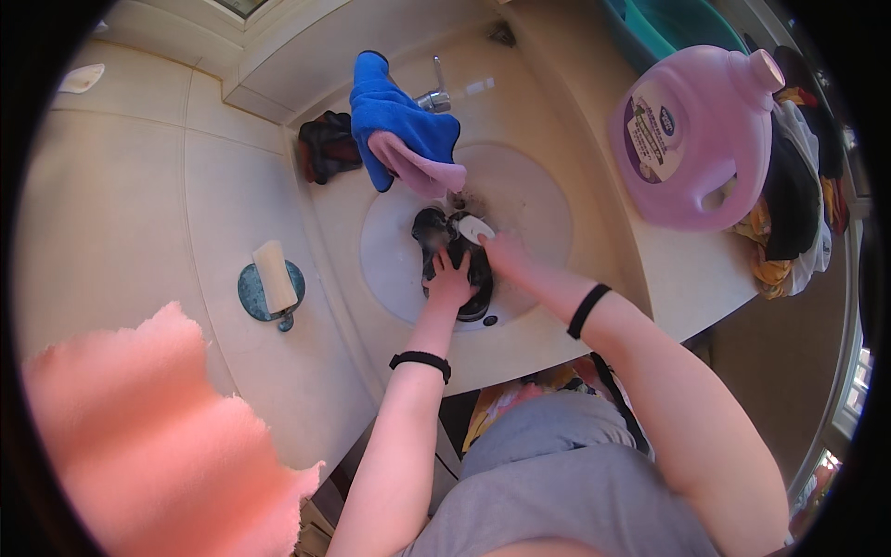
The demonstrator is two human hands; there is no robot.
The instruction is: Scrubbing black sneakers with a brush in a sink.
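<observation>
A dark, wet item shaped like a shoe [479, 290] lies in the round white washbasin [390, 278]. My left hand [451, 278] presses down on it, fingers spread and not wrapped round it. In my right hand [504, 252] is a white oval-backed brush [476, 228], its head against the far right part of the dark item. Its bristles are hidden from above. Blue and pink cloths [399, 116] hang over the tap [436, 93] just beyond, covering part of it.
On the left counter a pale soap bar [274, 277] rests on a green dish [249, 295]. Another dark item [328, 147] sits at the basin's far left. A big pink detergent jug [682, 139], a teal basin [687, 28] and piled clothes [794, 186] stand right. A ragged pink cloth [148, 436] fills the lower left.
</observation>
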